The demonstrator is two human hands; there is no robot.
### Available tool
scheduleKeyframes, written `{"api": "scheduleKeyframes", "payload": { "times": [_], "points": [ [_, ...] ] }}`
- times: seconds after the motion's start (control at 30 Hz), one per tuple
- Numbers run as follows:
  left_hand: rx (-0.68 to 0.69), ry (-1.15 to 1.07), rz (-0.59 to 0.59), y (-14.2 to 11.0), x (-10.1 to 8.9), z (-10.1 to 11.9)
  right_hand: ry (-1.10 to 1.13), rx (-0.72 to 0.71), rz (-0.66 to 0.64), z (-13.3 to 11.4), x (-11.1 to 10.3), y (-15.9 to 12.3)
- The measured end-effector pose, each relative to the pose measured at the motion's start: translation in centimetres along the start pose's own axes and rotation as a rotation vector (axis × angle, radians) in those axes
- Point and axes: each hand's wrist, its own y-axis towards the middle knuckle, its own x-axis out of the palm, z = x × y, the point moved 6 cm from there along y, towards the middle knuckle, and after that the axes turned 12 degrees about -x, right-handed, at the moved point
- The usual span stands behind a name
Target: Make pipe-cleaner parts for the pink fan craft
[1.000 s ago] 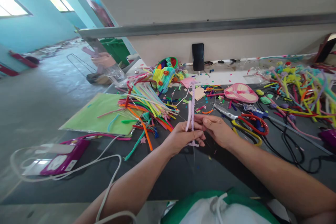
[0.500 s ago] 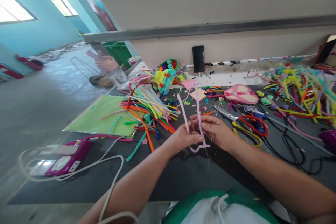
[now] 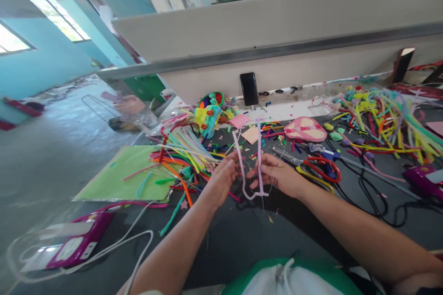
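A pale lilac pipe cleaner [image 3: 260, 156] stands upright, bent at the bottom into a U whose thinner left arm rises beside it. My right hand [image 3: 282, 176] pinches its straight, fuzzy side between thumb and fingers. To the left, my left hand [image 3: 221, 179] has its fingers stretched out and apart, close to the left arm of the U, with nothing gripped; whether a fingertip touches it I cannot tell. A thin thread or wire dangles below the bend. Scissors with red and yellow handles [image 3: 320, 169] lie just right of my right hand.
A bundle of coloured pipe cleaners [image 3: 188, 147] lies left, by a green sheet in plastic [image 3: 117, 170]. A black phone [image 3: 249, 89] leans at the back. Pink oval piece [image 3: 304, 129], tangled pipe cleaners [image 3: 380, 120] and black cords are right. A purple power strip [image 3: 83, 237] trails white cable.
My left hand has let go of the pipe cleaner and moved left, its fingers opening. My right hand now holds the pipe cleaner alone. The U has spread wider, and the view has shifted slightly.
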Motion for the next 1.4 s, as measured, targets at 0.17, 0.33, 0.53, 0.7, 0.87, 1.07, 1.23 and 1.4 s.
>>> {"api": "scheduleKeyframes", "payload": {
  "times": [0.17,0.33,0.53,0.7,0.87,1.07,1.23,1.4],
  "points": [
    [-0.071,0.102,0.063,1.1,1.1,0.8,-0.010,-0.028,-0.007,-0.8,0.1,0.2],
    [0.050,0.085,0.090,2.9,1.7,3.7,0.144,0.065,0.058,-1.7,0.6,0.8],
    [0.170,0.072,0.052,3.4,1.4,4.9,-0.083,0.120,0.172,-2.5,0.4,3.2],
    [0.132,0.019,0.033,3.4,-0.2,3.4,-0.171,0.099,0.228,-2.0,-0.2,4.6],
    [-0.022,-0.090,-0.075,3.8,-1.0,2.4,-0.163,0.131,0.218,-1.3,-0.7,4.5],
    [0.041,-0.297,0.092,4.3,-4.1,3.8,-0.106,0.103,0.215,-1.4,-1.6,4.9],
    [0.368,-0.281,0.139,1.1,-4.7,8.4,-0.127,0.105,0.233,-1.7,-1.5,4.9],
    [0.412,-0.174,0.117,-0.9,-4.6,10.5,-0.125,0.116,0.236,-1.8,-0.9,4.5]
  ]
}}
